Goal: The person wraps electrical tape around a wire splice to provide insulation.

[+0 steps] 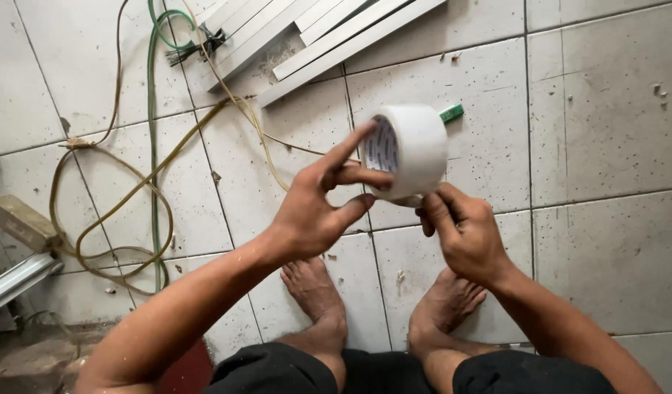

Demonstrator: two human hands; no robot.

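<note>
A roll of white tape [411, 149] is held up over the tiled floor [606, 131], above the person's two bare feet [318, 295]; the left hand [318, 204] grips it, index finger across the cardboard core and thumb beneath; the right hand [460, 230] pinches the roll's lower edge from below, fingers curled closed there; behind the roll lie white strips [329, 33]; a small green object [452, 113] shows just beside its upper right; well left of it, yellow and green cables [143, 182] loop across the tiles.
</note>
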